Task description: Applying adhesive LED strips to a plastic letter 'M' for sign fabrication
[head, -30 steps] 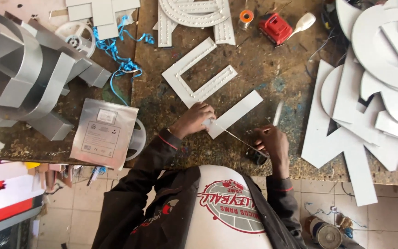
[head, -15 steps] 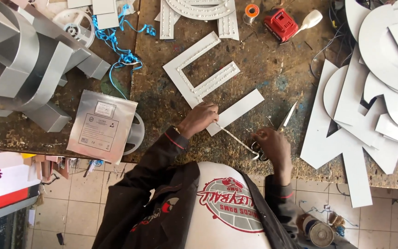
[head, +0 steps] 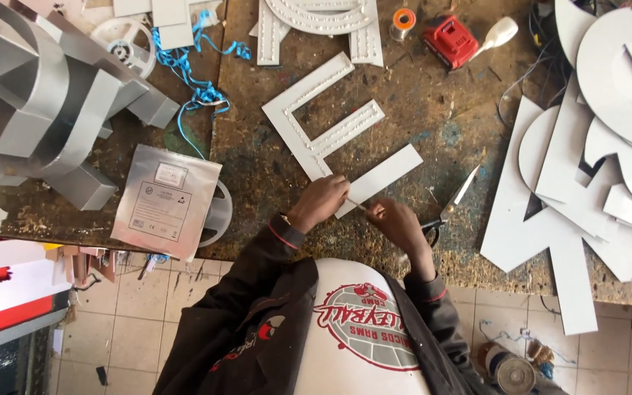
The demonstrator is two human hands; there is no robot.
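Grip first: the left hand [head: 319, 202] is pinched shut on a thin pale wire-like strand [head: 355, 205] that runs across to the right hand [head: 398, 222], whose fingers are curled closed on the other end of it. The right hand also seems to have the dark handles of the pair of metal scissors [head: 451, 201] tucked in, blades poking out toward 1 o'clock, though I can't tell how firmly.

The strand sits right at the near edge of the scarred brown wooden desk [head: 418, 110], just off the lower corner of the flat white rectangular bar [head: 379, 179], which lies at 12 o'clock from the hands.

What could go wrong, as I see it: the strand is thin, so pulling it tight could snap it or slip it out of the pinch. Those open blades sitting close to the right-hand fingers could nick something. An elbow bump could also shove the bar out of line with the white F-shaped sign letter with dotted rows [head: 316, 117].

Counts: one bar, one F letter, one scissors, one red boxy tool part [head: 450, 40] at 1 o'clock, one small orange-topped spool [head: 402, 22], one silver foil pouch [head: 165, 201] at 9 o'clock.
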